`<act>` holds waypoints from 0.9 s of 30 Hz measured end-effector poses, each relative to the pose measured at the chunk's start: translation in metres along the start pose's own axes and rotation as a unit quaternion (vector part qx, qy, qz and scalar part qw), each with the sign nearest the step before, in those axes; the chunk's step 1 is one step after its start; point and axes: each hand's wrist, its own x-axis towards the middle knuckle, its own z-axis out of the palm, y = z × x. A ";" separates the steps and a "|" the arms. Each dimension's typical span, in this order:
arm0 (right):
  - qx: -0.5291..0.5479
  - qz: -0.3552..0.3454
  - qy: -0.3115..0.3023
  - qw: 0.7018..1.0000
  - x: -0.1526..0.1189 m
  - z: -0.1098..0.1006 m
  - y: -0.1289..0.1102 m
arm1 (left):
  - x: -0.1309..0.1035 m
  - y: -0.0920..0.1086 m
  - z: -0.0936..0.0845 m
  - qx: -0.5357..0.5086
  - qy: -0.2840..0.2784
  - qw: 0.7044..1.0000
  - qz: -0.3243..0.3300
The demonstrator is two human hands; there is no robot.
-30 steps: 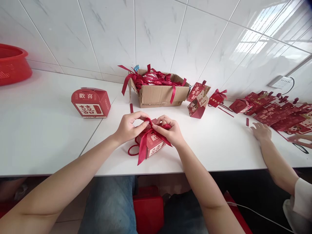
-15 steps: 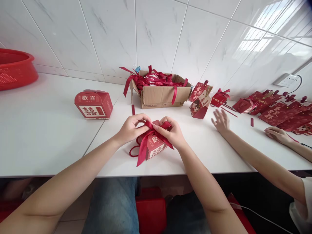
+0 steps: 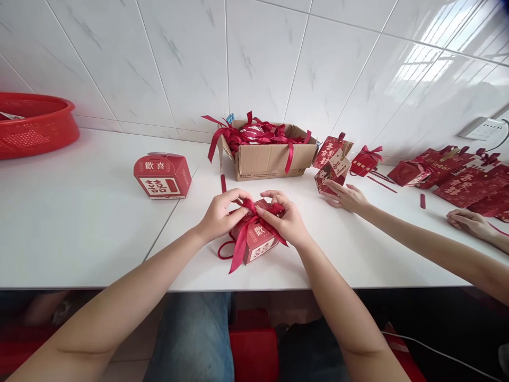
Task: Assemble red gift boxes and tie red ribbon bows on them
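A small red gift box (image 3: 260, 249) with pale printed panels stands on the white table in front of me. Across its top runs a red ribbon (image 3: 239, 249), shaped into a bow with tails hanging over the front. My left hand (image 3: 225, 213) pinches the ribbon on the left of the bow's middle. From the other side my right hand (image 3: 285, 216) is closed on the ribbon, thumb by the knot. A dark red cord loop (image 3: 225, 250) lies against the box's left side. Part of the box top is hidden by my fingers.
Behind stands a cardboard box (image 3: 274, 160) full of red ribbons. Another red gift box (image 3: 163, 178) is to the left, near a red plastic basket (image 3: 40, 127). At right, a co-worker's hand (image 3: 345, 197) touches a red patterned box (image 3: 332, 172); several red bags (image 3: 461, 185) lie beyond.
My hands stay on the bow with only slight finger movement. The co-worker's hand has moved left onto the patterned box. The whole view has shifted slightly.
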 end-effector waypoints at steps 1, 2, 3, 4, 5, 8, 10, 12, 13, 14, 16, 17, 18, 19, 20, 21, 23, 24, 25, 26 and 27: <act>0.001 0.001 -0.003 1.000 0.000 0.000 0.000 | 0.000 -0.001 0.001 0.029 0.016 0.999 0.021; 0.002 0.003 -0.007 1.000 0.000 -0.001 -0.001 | 0.000 -0.003 0.002 0.051 0.031 0.998 0.037; 0.004 0.006 -0.011 1.000 0.000 -0.001 -0.001 | -0.001 -0.003 0.002 0.062 0.046 0.996 0.043; 0.005 0.010 -0.015 1.000 0.000 -0.001 -0.002 | -0.001 -0.004 0.003 0.065 0.058 0.995 0.041; 0.007 0.015 -0.018 1.000 0.000 -0.001 -0.003 | 0.000 -0.004 0.003 0.063 0.066 0.995 0.032; 0.017 0.031 -0.024 0.999 0.000 -0.002 -0.004 | 0.000 -0.003 0.003 0.065 0.073 0.995 0.009; 0.027 0.045 -0.021 0.998 0.001 -0.002 -0.004 | 0.000 -0.003 0.002 0.079 0.076 0.994 0.016; 0.039 0.056 -0.015 0.998 0.001 -0.001 -0.003 | 0.000 -0.003 0.002 0.094 0.084 0.991 0.033; 0.043 0.057 -0.013 0.997 0.002 -0.001 -0.003 | 0.000 -0.003 0.002 0.100 0.089 0.990 0.040; 0.045 0.055 -0.013 0.997 0.002 0.000 -0.002 | 0.000 -0.004 0.002 0.104 0.093 0.989 0.045; 0.043 0.043 -0.018 0.998 0.003 0.001 -0.001 | 0.000 -0.005 0.003 0.109 0.100 0.988 0.050; 0.041 0.037 -0.021 0.998 0.003 0.002 0.000 | 0.000 -0.005 0.003 0.109 0.102 0.987 0.051; 0.039 0.032 -0.023 0.998 0.004 0.002 0.000 | 0.000 -0.006 0.003 0.109 0.104 0.987 0.052; 0.037 0.030 -0.025 0.999 0.004 0.002 0.000 | 0.000 -0.006 0.003 0.110 0.105 0.987 0.051; 0.036 0.028 -0.026 0.999 0.004 0.002 0.000 | 0.000 -0.007 0.004 0.110 0.108 0.987 0.051; 0.035 0.027 -0.026 0.999 0.004 0.002 0.001 | 0.000 -0.007 0.004 0.112 0.111 0.986 0.051; 0.033 0.023 -0.027 0.999 0.004 0.002 0.001 | 0.000 -0.007 0.005 0.120 0.117 0.984 0.053; 0.033 0.021 -0.029 0.999 0.004 0.002 0.001 | -0.001 -0.008 0.005 0.124 0.120 0.984 0.052; 0.032 0.018 -0.030 0.999 0.004 0.002 0.001 | -0.001 -0.008 0.006 0.128 0.124 0.983 0.051; 0.030 0.016 -0.032 0.999 0.004 0.002 0.001 | -0.001 -0.008 0.006 0.129 0.127 0.982 0.048; 0.028 0.014 -0.033 0.999 0.004 0.001 0.001 | -0.001 -0.008 0.007 0.127 0.130 0.982 0.044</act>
